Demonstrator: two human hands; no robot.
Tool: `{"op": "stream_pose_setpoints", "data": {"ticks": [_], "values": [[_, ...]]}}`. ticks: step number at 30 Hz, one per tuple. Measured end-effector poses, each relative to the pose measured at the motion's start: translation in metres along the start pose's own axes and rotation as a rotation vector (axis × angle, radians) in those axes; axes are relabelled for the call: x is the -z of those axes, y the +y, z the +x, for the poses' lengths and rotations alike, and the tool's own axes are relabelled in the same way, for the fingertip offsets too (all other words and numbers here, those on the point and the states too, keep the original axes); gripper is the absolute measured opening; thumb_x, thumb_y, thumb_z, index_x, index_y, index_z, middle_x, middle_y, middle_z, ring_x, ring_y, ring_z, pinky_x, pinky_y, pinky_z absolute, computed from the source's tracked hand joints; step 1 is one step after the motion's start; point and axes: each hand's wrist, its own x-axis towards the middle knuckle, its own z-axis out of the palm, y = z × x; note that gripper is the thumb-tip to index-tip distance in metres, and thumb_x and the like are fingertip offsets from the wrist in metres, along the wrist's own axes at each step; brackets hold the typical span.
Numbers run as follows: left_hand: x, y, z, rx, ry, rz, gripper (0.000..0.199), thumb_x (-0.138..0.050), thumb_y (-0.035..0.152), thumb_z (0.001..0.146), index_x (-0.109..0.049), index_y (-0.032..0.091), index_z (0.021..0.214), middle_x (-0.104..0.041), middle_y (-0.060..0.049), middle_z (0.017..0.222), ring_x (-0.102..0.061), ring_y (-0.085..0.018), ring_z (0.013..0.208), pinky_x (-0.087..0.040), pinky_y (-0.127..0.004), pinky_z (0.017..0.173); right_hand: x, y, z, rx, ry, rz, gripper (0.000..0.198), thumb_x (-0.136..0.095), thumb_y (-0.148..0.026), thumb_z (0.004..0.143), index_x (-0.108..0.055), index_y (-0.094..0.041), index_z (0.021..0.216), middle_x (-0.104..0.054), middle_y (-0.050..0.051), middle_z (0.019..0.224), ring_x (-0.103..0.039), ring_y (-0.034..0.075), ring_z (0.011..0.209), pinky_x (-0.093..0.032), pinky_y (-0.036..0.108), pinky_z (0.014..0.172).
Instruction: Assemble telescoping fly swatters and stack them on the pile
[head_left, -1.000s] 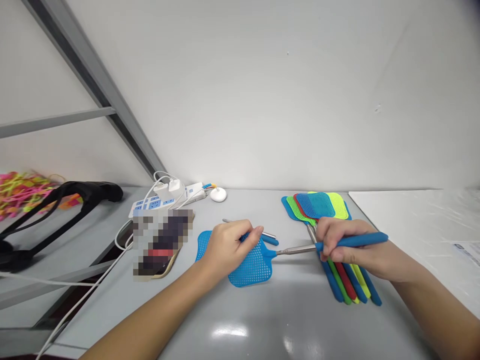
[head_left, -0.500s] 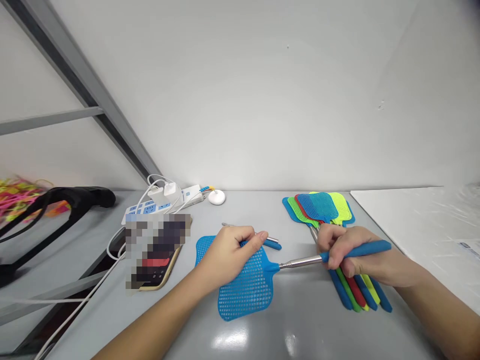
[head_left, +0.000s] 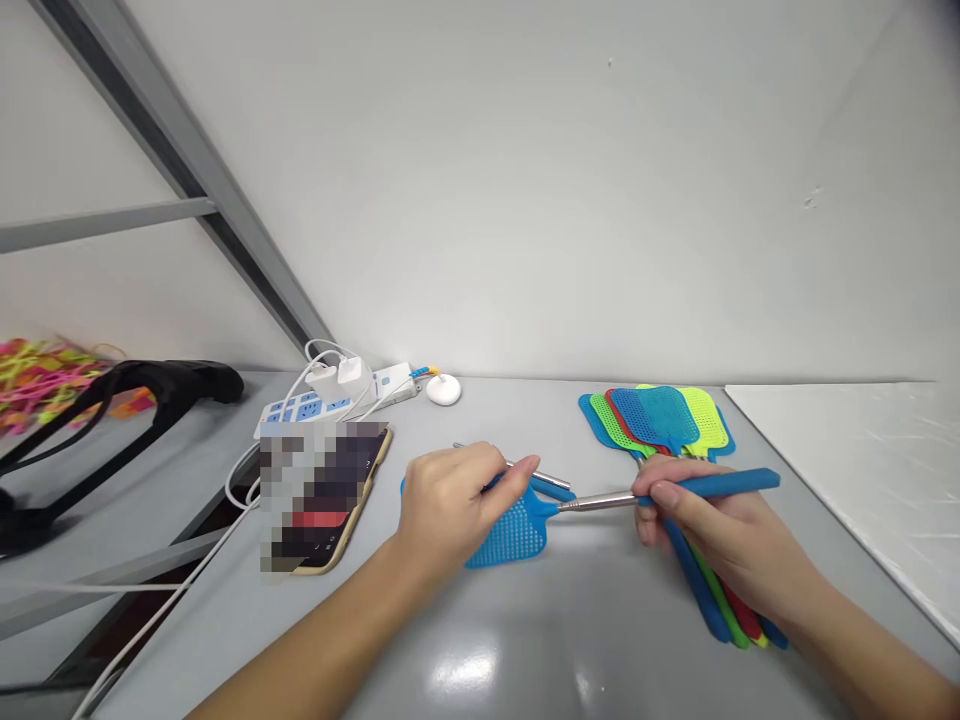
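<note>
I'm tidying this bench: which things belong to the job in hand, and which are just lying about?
Likely in the job: blue swatter, held by left hand and right hand; swatter pile; perhaps metal rod.

Seemingly lying about: phone; power strip; white disc; black frame; colourful strands.

There are two hands, one left hand (head_left: 454, 505) and one right hand (head_left: 724, 515), plus one blue swatter (head_left: 511, 532) between them and one metal rod (head_left: 551, 481). The stack of swatters (head_left: 656, 415) shows at least six: three blue, one green, one red and at least one yellow. The desk (head_left: 600, 610) carries one phone (head_left: 341, 500), one power strip (head_left: 307, 409), two white plugs (head_left: 350, 374) and one white puck (head_left: 444, 391).
</note>
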Motion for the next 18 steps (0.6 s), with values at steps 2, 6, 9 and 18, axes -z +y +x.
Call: {"op": "stream_pose_setpoints", "data": {"ticks": [2, 6, 9, 18], "values": [[0.003, -0.002, 0.000, -0.102, 0.057, 0.094, 0.051, -0.049, 0.045, 0.094, -0.047, 0.018, 0.050, -0.043, 0.003, 0.046, -0.034, -0.010, 0.046, -0.025, -0.028, 0.051, -0.004, 0.003, -0.001, -0.020, 0.033, 0.025, 0.022, -0.061, -0.043, 0.090, -0.069, -0.022, 0.092, -0.063, 0.003, 0.070, -0.057, 0.018, 0.064, -0.047, 0.028, 0.055], [0.007, -0.003, 0.000, -0.246, 0.098, 0.114, 0.050, -0.052, 0.045, 0.093, -0.049, 0.019, 0.050, -0.042, 0.003, 0.045, -0.033, -0.010, 0.044, -0.024, -0.029, 0.050, -0.007, 0.002, 0.001, -0.073, 0.098, 0.115, 0.025, -0.062, -0.045, 0.089, -0.068, -0.021, 0.092, -0.060, 0.002, 0.065, -0.055, 0.016, 0.058, -0.046, 0.027, 0.053], [0.006, 0.000, -0.001, -0.209, 0.134, -0.102, 0.030, -0.063, 0.044, 0.087, -0.057, 0.021, 0.069, -0.053, 0.002, 0.055, -0.046, -0.012, 0.052, -0.034, -0.027, 0.055, -0.002, -0.004, 0.006, -0.103, 0.131, 0.213, 0.025, -0.063, -0.044, 0.088, -0.070, -0.020, 0.090, -0.057, 0.000, 0.062, -0.053, 0.013, 0.053, -0.046, 0.026, 0.052], [-0.004, 0.000, 0.016, 0.587, -0.182, -1.260, 0.038, -0.068, 0.041, 0.083, -0.059, 0.017, 0.111, -0.071, -0.009, 0.100, -0.069, -0.020, 0.084, -0.055, -0.035, 0.080, 0.006, -0.013, 0.015, -0.110, 0.163, 0.555, 0.026, -0.061, -0.039, 0.085, -0.073, -0.020, 0.095, -0.063, 0.006, 0.074, -0.058, 0.017, 0.063, -0.047, 0.027, 0.051]]}}
